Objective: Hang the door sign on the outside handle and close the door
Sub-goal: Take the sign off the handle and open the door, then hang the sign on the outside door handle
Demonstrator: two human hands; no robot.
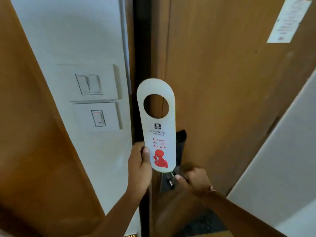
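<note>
A white door sign (158,129) with a round hole at the top and red "Please do not disturb" print stands upright in front of the wooden door (222,82). My left hand (140,161) grips the sign by its lower left edge. My right hand (193,180) is closed around the metal inside handle (171,181), low on the door. A dark lock plate (180,139) shows behind the sign. The door stands at its frame with a dark gap along its left edge. The outside handle is hidden.
Two white switch plates (95,98) sit on the white wall left of the door frame. A printed notice (289,19) is stuck to the door at upper right. A white wall panel (282,168) angles in from the right. Brown wood panelling fills the far left.
</note>
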